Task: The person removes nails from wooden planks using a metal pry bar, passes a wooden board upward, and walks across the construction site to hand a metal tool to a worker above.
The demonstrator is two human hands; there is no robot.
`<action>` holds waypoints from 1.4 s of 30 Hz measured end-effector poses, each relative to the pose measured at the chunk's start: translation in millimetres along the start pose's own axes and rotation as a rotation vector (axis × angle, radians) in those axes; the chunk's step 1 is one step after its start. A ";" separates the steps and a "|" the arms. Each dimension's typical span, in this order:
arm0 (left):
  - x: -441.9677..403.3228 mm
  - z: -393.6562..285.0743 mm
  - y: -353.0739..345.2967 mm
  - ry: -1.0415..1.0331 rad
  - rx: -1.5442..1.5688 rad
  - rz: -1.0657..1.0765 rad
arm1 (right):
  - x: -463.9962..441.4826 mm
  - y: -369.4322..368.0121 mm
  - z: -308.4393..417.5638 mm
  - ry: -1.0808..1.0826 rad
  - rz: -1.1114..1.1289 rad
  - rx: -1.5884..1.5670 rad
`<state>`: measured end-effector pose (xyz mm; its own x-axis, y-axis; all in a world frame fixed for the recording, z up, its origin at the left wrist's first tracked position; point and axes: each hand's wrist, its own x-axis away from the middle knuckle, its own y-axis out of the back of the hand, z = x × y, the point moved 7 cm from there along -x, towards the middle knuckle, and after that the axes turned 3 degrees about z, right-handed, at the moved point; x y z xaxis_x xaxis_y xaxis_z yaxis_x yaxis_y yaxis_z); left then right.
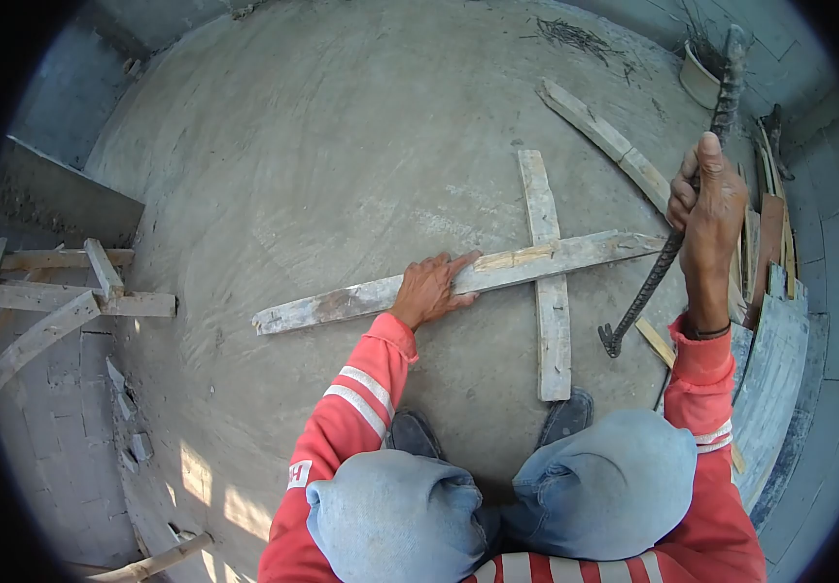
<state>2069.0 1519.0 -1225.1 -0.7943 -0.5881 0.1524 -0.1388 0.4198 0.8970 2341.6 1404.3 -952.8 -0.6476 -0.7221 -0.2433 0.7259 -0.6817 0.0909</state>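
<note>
My left hand point(429, 291) grips a long, worn wooden plank point(342, 307) from above, with the index finger stretched along it. Beside the fingertips, a strip of paler, splintered wood shows on the plank. This plank lies across a shorter wooden plank point(553, 340) on the floor, forming a cross; a nail seems to stick out near the shorter one's lower end. Raised on the right, my right hand point(706, 209) is closed around a ribbed steel pry bar point(655, 277) that looks made from rebar. Its small bent claw hangs down, above the floor and apart from both planks.
Another plank point(604, 141) lies at the upper right. Boards and sheets point(774, 360) lean along the right wall, near a bucket point(699, 80). A wooden frame point(79, 291) stands at the left. My shoes point(565, 416) are close to the shorter plank's end.
</note>
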 end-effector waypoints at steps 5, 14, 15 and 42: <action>7.3 -2.1 3.0 -0.045 -0.030 -0.104 | -39.6 17.6 70.7 0.251 -0.190 -0.152; 5.1 -7.0 2.9 0.026 -0.069 -0.126 | -209.6 32.1 -50.4 0.331 0.109 -0.421; 5.3 -7.0 2.7 0.012 -0.074 -0.148 | -251.3 50.1 -102.9 0.318 0.284 -0.507; -5.1 3.4 9.2 -0.032 -0.004 -0.144 | -320.6 -156.2 -160.5 -0.143 0.001 0.342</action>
<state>2069.7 1528.3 -1219.1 -0.7846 -0.6199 0.0091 -0.2502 0.3301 0.9102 2473.0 1761.2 -1044.0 -0.6902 -0.7156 -0.1074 0.6231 -0.6632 0.4146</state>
